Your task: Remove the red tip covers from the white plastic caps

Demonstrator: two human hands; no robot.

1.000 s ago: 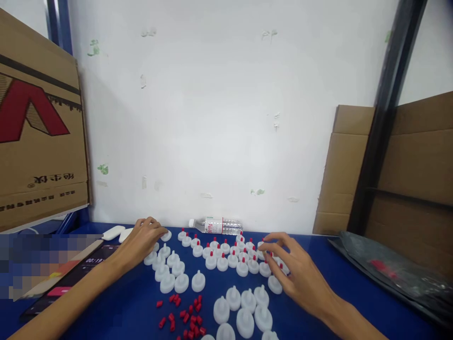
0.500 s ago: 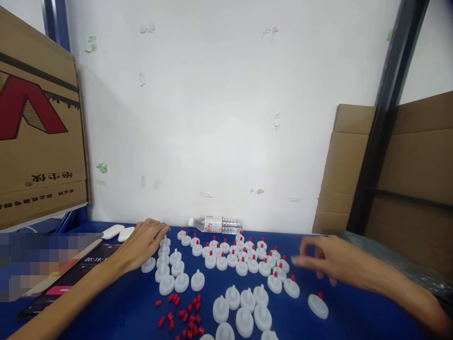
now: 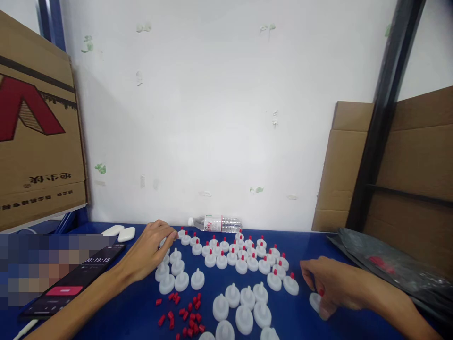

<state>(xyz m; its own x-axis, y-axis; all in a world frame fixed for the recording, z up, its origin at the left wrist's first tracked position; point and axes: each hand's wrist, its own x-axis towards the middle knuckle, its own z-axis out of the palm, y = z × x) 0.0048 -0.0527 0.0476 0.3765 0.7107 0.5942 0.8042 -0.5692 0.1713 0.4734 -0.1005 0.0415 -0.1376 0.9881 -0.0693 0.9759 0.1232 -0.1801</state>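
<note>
Right fingertips: the right hand [image 3: 329, 281] bends its thumb and fingers down, slightly apart, around a lone red-tipped white piece [image 3: 314, 303], nearer the camera than the bottle [image 3: 215, 224] and well to its right; the hand covers much of the piece, so a grip cannot be told.
Left fingertips: the left hand [image 3: 153, 245] curls, fingers together, over plain white pieces [image 3: 181, 282] in front and left of the bottle; the furthest are half hidden, and whether the fingers hold one cannot be told.
Capped rows: red-tipped white pieces [image 3: 241, 266] stand in front of the bottle, some overlapping.
Loose red caps: red caps [image 3: 191, 324] lie nearer the camera than the bottle; the lowest meet the picture's bottom edge.
Near cluster: more spouted white pieces [image 3: 244, 319], in front of the bottle, partly cut off.
Bottle label: red characters, too small to read.
Phone: the phone [image 3: 65, 292], left of the bottle, shows 00:19:15; pixelation masks its surroundings.
Carton: the carton [image 3: 42, 156], far left of the bottle, cut off, bears a red emblem and upside-down Chinese characters with ®.
</note>
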